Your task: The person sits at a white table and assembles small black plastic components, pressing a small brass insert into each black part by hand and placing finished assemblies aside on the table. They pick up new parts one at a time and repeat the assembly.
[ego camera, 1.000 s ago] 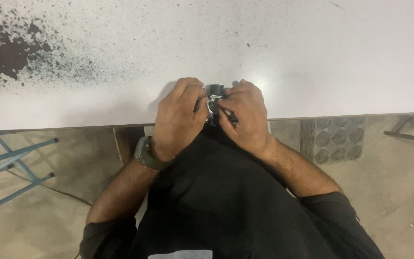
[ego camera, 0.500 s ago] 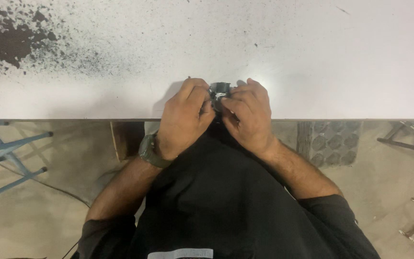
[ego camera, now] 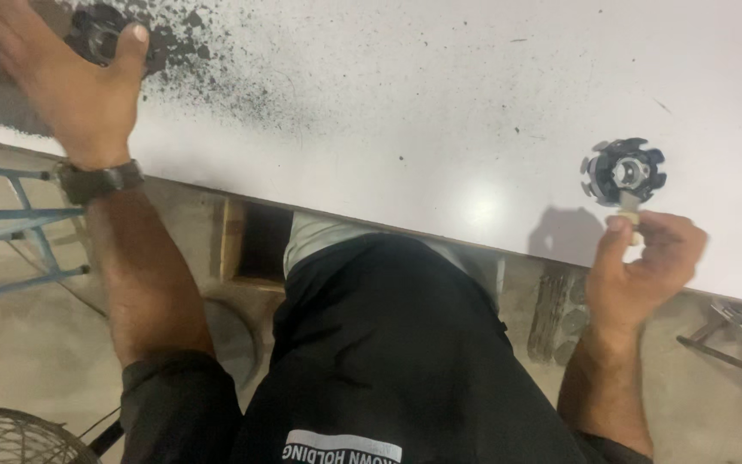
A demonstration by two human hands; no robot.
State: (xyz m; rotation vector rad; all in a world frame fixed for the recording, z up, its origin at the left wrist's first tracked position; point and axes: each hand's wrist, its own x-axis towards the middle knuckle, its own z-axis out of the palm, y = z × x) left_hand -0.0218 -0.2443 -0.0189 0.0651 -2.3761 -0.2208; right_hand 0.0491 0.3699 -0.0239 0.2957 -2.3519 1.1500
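Note:
My right hand [ego camera: 641, 262] is at the table's near edge on the right, fingers pinched on a short pale stem under a small round toothed metal part [ego camera: 624, 172], dark with a shiny centre. My left hand [ego camera: 66, 73] is stretched to the far left over the black-stained patch of the white table [ego camera: 405, 112]. Its fingers rest on a dark round part [ego camera: 100, 34] lying there, mostly hidden by the hand. A dark watch sits on the left wrist.
Black powdery stains spread over the table's far left. Under the table stand a blue metal frame [ego camera: 10, 223] at left, a wire fan guard [ego camera: 10, 438] at bottom left, and metal legs at right. My dark apron fills the lower middle.
Both hands were together at the table's edge working one small part. Now they are apart: the left has reached far left to a dark part, the right has moved right with the toothed part.

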